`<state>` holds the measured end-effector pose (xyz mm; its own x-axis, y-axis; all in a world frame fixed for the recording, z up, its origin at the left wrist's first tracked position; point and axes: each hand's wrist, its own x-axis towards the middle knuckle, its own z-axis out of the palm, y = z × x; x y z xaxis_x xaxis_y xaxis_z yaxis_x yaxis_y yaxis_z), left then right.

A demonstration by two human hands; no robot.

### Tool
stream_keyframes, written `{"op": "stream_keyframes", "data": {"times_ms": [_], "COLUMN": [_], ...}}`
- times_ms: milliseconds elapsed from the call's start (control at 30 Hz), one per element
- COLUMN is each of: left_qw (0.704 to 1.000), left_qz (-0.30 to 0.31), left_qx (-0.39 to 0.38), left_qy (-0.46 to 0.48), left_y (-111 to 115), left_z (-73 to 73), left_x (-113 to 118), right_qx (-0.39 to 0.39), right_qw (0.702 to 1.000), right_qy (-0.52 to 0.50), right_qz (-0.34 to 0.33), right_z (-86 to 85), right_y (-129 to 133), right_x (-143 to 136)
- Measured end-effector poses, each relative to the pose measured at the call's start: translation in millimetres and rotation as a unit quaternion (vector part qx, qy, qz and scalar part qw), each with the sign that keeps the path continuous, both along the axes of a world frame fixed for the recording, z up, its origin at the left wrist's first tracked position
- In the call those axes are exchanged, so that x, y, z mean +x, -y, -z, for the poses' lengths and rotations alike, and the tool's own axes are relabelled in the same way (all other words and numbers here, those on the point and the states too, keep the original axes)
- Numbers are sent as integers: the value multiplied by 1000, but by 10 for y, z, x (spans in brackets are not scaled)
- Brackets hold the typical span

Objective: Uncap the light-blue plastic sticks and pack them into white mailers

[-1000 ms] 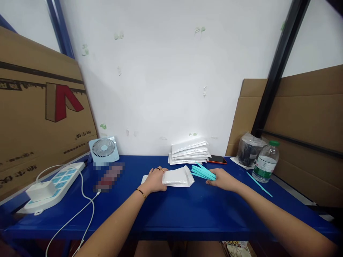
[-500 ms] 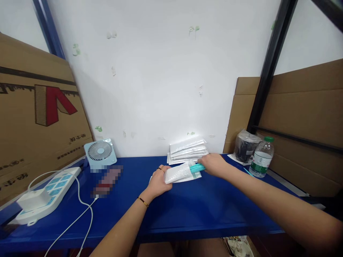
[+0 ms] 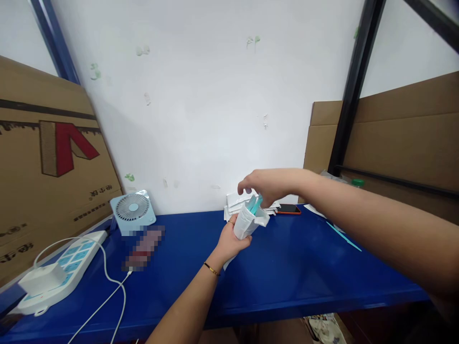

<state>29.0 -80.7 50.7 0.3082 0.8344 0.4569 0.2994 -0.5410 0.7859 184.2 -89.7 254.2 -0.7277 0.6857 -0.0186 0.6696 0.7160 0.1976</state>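
A white padded pouch (image 3: 245,223) is gripped in my left hand (image 3: 229,240), tilted with its mouth up and to the right. Teal sticks (image 3: 254,204) poke out of that mouth. My right hand (image 3: 263,185) is over the pouch, fingers partly bent and touching or very near the stick ends; whether it holds them is hard to tell. Behind both hands lies a stack of white pouches (image 3: 234,200) against the wall. Another teal stick (image 3: 344,236) lies on the blue table (image 3: 287,272) at the right.
A light blue fan (image 3: 132,210), a blurred object (image 3: 145,248) and a white power strip (image 3: 71,267) with cables are at the left. A phone (image 3: 289,209) lies beside the stack. My right forearm mostly hides a bottle (image 3: 357,183). Cardboard (image 3: 405,138) stands at the right.
The pouch has turned from nearly flat to tilted upward. My right hand has risen and moved left, over the pouch mouth, its fingers more spread. The phone and the loose teal stick now show more.
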Motion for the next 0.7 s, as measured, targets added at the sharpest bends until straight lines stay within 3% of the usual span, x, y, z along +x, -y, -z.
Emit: {"op": "stream_keyframes", "data": {"times_ms": [100, 267, 333, 433, 500, 567, 633, 700], "left_qw": [997, 992, 992, 988, 980, 969, 954, 939], "left_qz": [53, 106, 114, 146, 181, 193, 187, 184], "left_qx": [-32, -46, -44, -43, -14, 51, 102, 106], "left_qy": [37, 42, 34, -21, -83, -146, -209, -270], "left_y": [11, -11, -56, -152, -204, -208, -133, 38], "left_z": [-61, -75, -110, -212, -262, -245, -154, -26], "left_x": [4, 8, -27, -107, -145, -158, -162, -188], "right_qx": [-63, -146, -144, -79, -51, -93, -151, -193], "right_qw": [995, 976, 973, 978, 978, 970, 956, 946], "right_qy": [-69, -140, -144, -134, -141, -148, -171, -200], "right_qz": [-47, -77, -110, -137, -147, -168, -182, -167], "right_z": [-137, 3, 83, 241, 429, 713, 1079, 1476], "right_y": [-12, -123, -165, -142, -47, 100, 272, 438], "right_x": [111, 291, 387, 530, 593, 621, 623, 611]}}
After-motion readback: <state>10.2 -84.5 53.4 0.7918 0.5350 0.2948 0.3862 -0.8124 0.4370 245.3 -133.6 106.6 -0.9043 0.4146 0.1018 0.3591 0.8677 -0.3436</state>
